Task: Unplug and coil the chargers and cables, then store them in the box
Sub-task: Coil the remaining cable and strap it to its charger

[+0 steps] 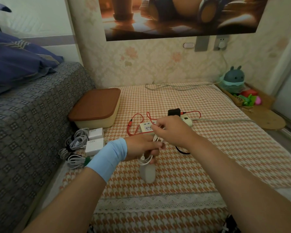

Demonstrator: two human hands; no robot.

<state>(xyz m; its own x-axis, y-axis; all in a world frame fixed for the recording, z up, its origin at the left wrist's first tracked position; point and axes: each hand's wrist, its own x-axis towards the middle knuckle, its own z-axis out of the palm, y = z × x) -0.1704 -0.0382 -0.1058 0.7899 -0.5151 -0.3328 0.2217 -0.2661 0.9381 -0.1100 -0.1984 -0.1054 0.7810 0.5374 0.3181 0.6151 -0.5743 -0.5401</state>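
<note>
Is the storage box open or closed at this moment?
Closed: the brown lid sits flat on the cream box and covers its whole top.

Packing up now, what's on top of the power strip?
A black charger with a red cable sits on the power strip. The right hand covers its middle, so anything there is hidden.

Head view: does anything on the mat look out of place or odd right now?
Nothing damaged or spilled. The red cable sprawls uncoiled beside the power strip, the black charger sits on it, apparently plugged in, and the box is lidded while coiled cables wait beside it.
</note>
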